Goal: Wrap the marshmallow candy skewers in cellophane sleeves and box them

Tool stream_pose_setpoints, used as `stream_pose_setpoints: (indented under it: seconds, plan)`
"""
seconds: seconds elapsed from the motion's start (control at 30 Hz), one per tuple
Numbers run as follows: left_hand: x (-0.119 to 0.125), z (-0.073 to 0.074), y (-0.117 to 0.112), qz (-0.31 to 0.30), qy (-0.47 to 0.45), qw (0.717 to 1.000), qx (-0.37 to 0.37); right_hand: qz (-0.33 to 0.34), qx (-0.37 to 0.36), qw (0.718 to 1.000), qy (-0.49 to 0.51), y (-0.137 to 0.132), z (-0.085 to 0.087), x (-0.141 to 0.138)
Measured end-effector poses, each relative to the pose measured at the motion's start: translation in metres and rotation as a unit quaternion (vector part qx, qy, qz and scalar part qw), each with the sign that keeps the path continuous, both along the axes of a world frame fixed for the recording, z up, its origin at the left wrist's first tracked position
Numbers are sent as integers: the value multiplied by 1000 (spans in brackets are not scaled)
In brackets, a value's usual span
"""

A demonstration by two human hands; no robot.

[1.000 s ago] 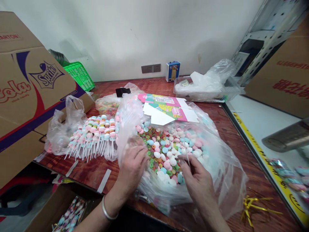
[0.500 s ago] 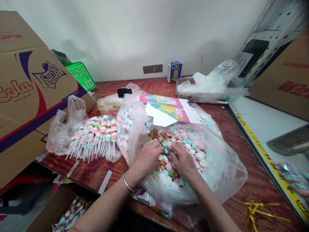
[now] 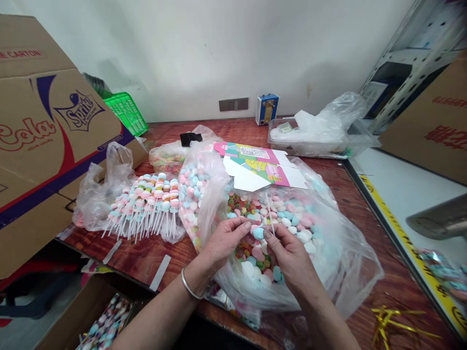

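My left hand (image 3: pixel 230 239) has thumb and fingers pinched at a small blue and pink marshmallow candy (image 3: pixel 258 233), which sits between the fingertips of both hands. In the fingers of my right hand (image 3: pixel 286 247) a thin white stick (image 3: pixel 270 214) points up and away; its lower end is hidden by the fingers. Both hands are over an open clear plastic bag (image 3: pixel 350 262) full of pink, white and blue candies (image 3: pixel 292 221). Among these lie small ring-shaped gummies (image 3: pixel 242 204) in several colours.
Left of the bag lies a pile of candy skewers (image 3: pixel 151 199) on white sticks. A printed card box (image 3: pixel 251 165) rests on the bag's far side. A large carton (image 3: pixel 40 121) stands left, a clear tray (image 3: pixel 310 146) back right, gold twist ties (image 3: pixel 390 323) front right.
Both hands have lifted slightly from the candies, fingertips now meeting at a blue and pink candy. The white stick has swung from a slant to nearly upright by my right hand.
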State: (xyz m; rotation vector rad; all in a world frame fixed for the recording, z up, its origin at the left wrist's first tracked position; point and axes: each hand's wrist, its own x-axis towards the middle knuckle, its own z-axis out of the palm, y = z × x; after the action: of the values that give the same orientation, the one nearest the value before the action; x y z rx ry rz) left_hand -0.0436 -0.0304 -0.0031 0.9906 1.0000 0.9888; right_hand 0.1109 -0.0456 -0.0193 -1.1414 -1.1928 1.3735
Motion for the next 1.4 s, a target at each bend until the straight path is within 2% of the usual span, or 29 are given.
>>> stream_pose_setpoints:
  seconds: [0.17, 0.27, 0.37, 0.43, 0.5, 0.57, 0.67, 0.77, 0.97, 1.07, 1.2, 1.4]
  plan:
    - [4, 2, -9, -19, 61, 998, 7, -28, 36, 997, -65, 1, 3, -4]
    - [5, 0, -8, 19, 87, 996, 20, -71, 83, 974, -198, -7, 7, -3]
    - [5, -1, -4, 92, 99, 990, 44, -114, 188, 901, -374, -25, 6, 8]
    - [3, -2, -1, 126, 99, 986, 56, -98, 244, 844, -468, -40, 3, 17]
    - [2, -2, 1, 134, 85, 986, 48, -81, 271, 794, -539, -54, 1, 26]
    - [2, -2, 1, 130, 67, 989, 34, -78, 279, 757, -585, -65, 1, 31]
    - [3, -3, 2, 119, 52, 991, 28, -80, 288, 725, -620, -72, 5, 33]
    - [4, -5, 1, 112, 50, 992, 31, -62, 282, 715, -637, -74, 8, 33]
    - [6, -6, 0, 118, 76, 989, 43, -34, 262, 719, -643, -74, 9, 32]
    - [8, -6, -1, 116, 102, 987, 53, -35, 259, 705, -659, -74, 9, 31]
    - [9, -6, -4, 107, 163, 978, 79, 12, 265, 690, -674, -74, 12, 28]
    - [9, -9, -8, 84, 185, 974, 105, -24, 261, 682, -683, -75, 14, 21]
